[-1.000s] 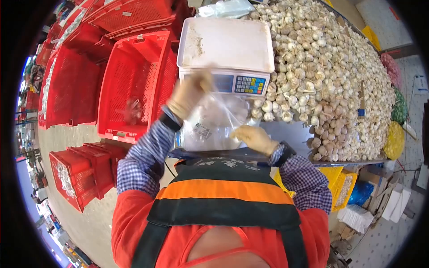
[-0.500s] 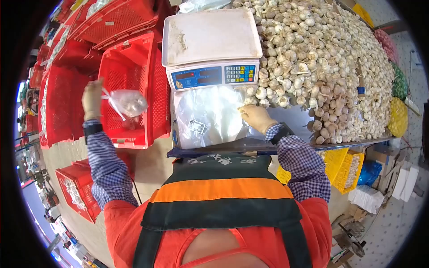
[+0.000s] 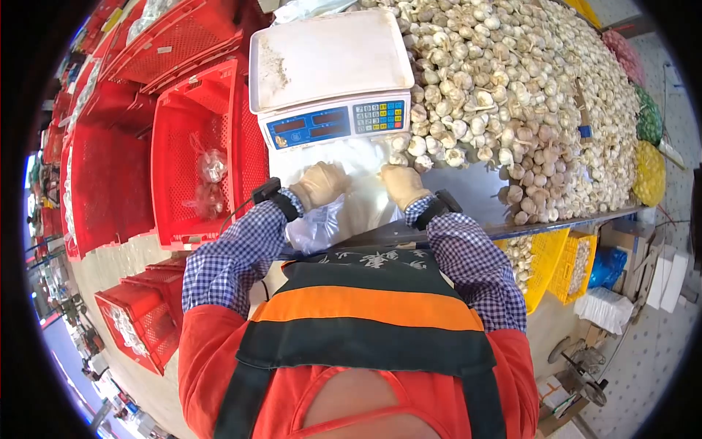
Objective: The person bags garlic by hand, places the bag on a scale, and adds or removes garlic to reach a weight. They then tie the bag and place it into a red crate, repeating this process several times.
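In front of the scale [image 3: 329, 66], my left hand [image 3: 320, 185] is closed on the clear plastic bags [image 3: 314, 225], whose film bunches below it. My right hand [image 3: 404, 186] has its fingers pressed together at the right edge of the same plastic, close to the nearest garlic bulbs [image 3: 418, 146]; what its fingertips hold is too small to make out. Two filled clear bags [image 3: 213, 165] lie inside the red crate [image 3: 167, 175] left of the scale.
A large heap of garlic [image 3: 504, 80] covers the table's right side. More red crates [image 3: 102, 175] stand at the far left. Yellow crates [image 3: 545, 267] are below the table's front edge [image 3: 512, 230], at the right.
My left hand has come from above the red crate to the plastic in front of the scale. The bag it held now lies in the crate. My right hand has shifted slightly left.
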Demonstrator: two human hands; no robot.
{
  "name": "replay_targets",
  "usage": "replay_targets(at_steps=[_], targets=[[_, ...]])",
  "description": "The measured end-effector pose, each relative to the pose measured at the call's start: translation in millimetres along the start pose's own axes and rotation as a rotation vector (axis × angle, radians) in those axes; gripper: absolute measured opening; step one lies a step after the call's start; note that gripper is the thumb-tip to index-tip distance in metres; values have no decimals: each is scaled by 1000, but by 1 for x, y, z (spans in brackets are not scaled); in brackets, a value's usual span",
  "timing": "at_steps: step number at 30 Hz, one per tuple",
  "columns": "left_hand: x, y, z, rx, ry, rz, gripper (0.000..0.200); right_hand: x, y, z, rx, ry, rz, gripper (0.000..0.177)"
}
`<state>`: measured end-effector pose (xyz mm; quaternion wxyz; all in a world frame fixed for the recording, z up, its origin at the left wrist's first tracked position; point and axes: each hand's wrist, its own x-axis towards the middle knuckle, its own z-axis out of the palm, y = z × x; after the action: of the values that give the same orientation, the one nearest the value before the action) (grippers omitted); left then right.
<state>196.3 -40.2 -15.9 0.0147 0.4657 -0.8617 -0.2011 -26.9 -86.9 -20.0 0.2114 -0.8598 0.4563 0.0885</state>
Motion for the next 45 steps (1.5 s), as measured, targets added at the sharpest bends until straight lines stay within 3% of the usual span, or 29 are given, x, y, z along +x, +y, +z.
replay_targets(at_steps=[3,4,6,8,9,10,12,13,14,16,17,18,20,22,24,25,28,30,31,32,34,35,36,38,39,41,42,44,45], targets=[[-18,-1,-29,97,-32,128,16,1,-4,0,15,-7,44,22],[-28,-6,-30,140,80,129,15,1,-4,0,10,-20,46,22],[-46,-5,-52,298,38,90,13,-3,-2,-8,65,-3,30,29],[-53,-2,-64,316,91,116,13,-8,-8,-31,431,-70,127,48],[-57,0,-66,328,142,146,12,-10,-7,-37,672,-165,152,68],[-57,3,-64,329,144,135,12,-9,-7,-34,668,-170,143,68],[-55,9,-58,279,277,207,17,-8,-3,-15,1010,-84,-29,77],[-55,8,-52,269,166,170,23,-9,-2,-3,1092,-66,-18,63],[-54,9,-54,273,170,169,23,-14,-8,-12,1088,-63,-22,63],[-50,18,-59,266,196,173,34,-29,-22,-40,1306,-156,-40,40],[-48,28,-68,183,289,143,43,-30,-22,-41,1278,-119,63,24],[-43,40,-77,185,291,152,43,-37,-28,-53,1278,-109,66,24],[-28,67,-93,-582,466,-150,36,-56,-44,-79,1198,94,61,20],[-10,88,-93,-672,455,-174,32,-64,-43,-85,1058,148,72,22],[3,97,-83,-1003,518,-125,24,-69,-38,-90,1245,242,111,23],[4,96,-85,-987,547,-160,14,-71,-32,-91,1242,254,115,23],[-11,71,-85,-796,544,-185,11,-93,9,-87,2079,355,139,18],[-31,43,-86,-264,123,-256,11,-108,58,-97,2208,631,275,16],[-29,46,-86,-261,124,-249,11,-113,86,-93,2216,626,312,18],[-28,49,-86,-283,206,-236,24,-118,83,-98,2219,634,313,18],[-24,59,-84,-339,366,-210,53,-132,67,-111,1553,383,314,15],[-4,81,-93,-464,564,-43,73,-130,57,-108,1526,315,169,13],[16,109,-105,-469,561,-43,73,-128,39,-118,1303,233,220,14],[50,149,-124,-226,557,238,46,-126,29,-128,1033,298,-67,25],[57,145,-111,-223,562,235,46,-128,36,-133,1031,297,-73,25],[71,128,-77,247,147,-11,19,-132,59,-144,786,309,-96,24],[66,127,-81,243,307,-31,10,-133,77,-146,792,321,-94,24],[61,125,-82,-1,391,-111,11,-141,122,-138,232,175,181,21],[60,122,-79,-605,299,-188,14,-144,139,-129,234,169,187,21]])
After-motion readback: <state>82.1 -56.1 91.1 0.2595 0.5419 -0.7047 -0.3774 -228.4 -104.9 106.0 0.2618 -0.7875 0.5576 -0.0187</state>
